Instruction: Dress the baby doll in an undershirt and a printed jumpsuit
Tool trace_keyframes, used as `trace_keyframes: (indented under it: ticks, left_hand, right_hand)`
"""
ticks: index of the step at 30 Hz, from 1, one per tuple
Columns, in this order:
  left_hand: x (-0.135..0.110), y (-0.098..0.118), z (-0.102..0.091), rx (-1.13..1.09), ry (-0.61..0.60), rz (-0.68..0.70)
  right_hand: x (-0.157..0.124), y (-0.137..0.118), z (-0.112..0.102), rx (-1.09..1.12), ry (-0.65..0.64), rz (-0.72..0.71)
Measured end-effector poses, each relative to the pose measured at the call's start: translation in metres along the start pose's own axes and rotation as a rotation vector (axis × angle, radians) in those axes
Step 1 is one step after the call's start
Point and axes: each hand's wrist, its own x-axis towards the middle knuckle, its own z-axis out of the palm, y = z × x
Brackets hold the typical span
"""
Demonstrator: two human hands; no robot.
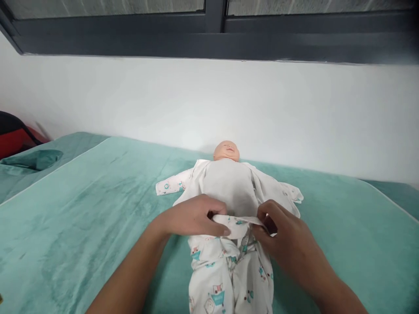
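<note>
A baby doll lies on its back with its head toward the wall. It has on a white top with printed sleeves spread to both sides. White printed baby pants cover its legs, which point toward me. My left hand pinches the left part of the pants' waistband, thumb over the cloth. On the other side, my right hand grips the waistband's right end between thumb and fingers. The band is folded or stretched between both hands at the doll's belly. The doll's feet are out of view.
A teal bed cover spreads under the doll. Behind it rises a white wall, with a dark window frame above. A red and black item sits at the far left edge.
</note>
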Motion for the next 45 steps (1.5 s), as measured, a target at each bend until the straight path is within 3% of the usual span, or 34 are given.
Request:
trace_keyframes:
  ticks: [4,6,9,12,16,18,21,23,26,29,33,38,42,45]
  left_hand:
    - [-0.012,-0.03,-0.006,-0.112,-0.019,-0.029]
    - [-0.015,-0.042,-0.005,-0.13,0.045,-0.06]
    - [-0.012,-0.053,0.001,-0.121,0.262,-0.024]
    - [-0.001,-0.06,0.011,-0.037,0.521,0.138]
    - [0.014,-0.066,0.024,0.036,0.681,0.213]
    - [0.023,-0.067,0.026,0.075,0.751,0.168]
    - [0.038,-0.068,0.025,0.142,0.886,-0.021]
    - [0.048,-0.07,0.022,0.165,0.947,-0.133]
    - [0.058,-0.074,0.017,0.13,1.0,-0.167]
    - [0.056,-0.078,0.014,0.05,0.958,-0.133]
    - [0.034,-0.077,0.017,0.004,0.708,-0.136]
    - [0.008,-0.07,0.019,-0.309,0.533,-0.161]
    - [0.006,-0.066,0.019,-0.55,0.461,-0.178]
    - [0.011,-0.065,0.023,-0.685,0.475,-0.164]
  right_hand:
    - [0.004,0.014,0.007,0.019,-0.064,0.083]
    - [0.005,0.026,0.015,0.082,-0.078,0.101]
    - [0.008,0.04,0.026,0.203,-0.071,0.13]
    - [0.011,0.045,0.033,0.222,-0.084,0.129]
    - [0.015,0.046,0.033,0.146,0.019,0.027]
    - [0.018,0.049,0.033,0.145,0.071,-0.022]
    - [0.029,0.053,0.037,0.227,0.114,0.01]
    - [0.041,0.054,0.045,0.311,0.154,0.101]
    - [0.061,0.054,0.06,0.431,0.234,0.297]
    - [0.067,0.053,0.07,0.41,0.294,0.412]
    - [0.051,0.056,0.066,0.333,0.184,0.399]
    - [0.035,0.063,0.057,0.659,0.011,0.378]
    - [0.039,0.065,0.06,0.868,-0.015,0.365]
    - [0.044,0.061,0.065,0.977,0.003,0.441]
